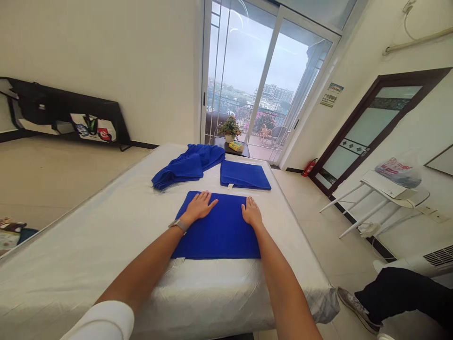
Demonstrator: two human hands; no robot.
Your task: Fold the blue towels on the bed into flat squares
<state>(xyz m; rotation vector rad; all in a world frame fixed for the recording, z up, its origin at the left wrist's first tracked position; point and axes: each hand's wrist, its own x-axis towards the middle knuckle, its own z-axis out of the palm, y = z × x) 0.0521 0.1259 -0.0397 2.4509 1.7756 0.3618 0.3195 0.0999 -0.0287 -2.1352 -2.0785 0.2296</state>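
A folded blue cloth (219, 236) lies flat near the front of the white-covered bed (116, 226), with a small pale tag at its lower left edge. My left hand (198, 207) rests flat on its upper left part, fingers stretched out and thumb apart. On the upper right edge lies my right hand (252, 211), palm down with its fingers extended. Just beyond, a second folded blue cloth (246, 174) shows a white tag on its near edge. To its left is a crumpled heap of blue cloth (187, 165).
A small dark table with a potted plant (230, 128) and a yellow packet (236, 146) stands behind the bed, before the sliding glass door. At right are a white chair with a plastic bag (398, 170) and a person's dark-clothed leg (399, 295). A fire extinguisher (310, 167) stands by the wall.
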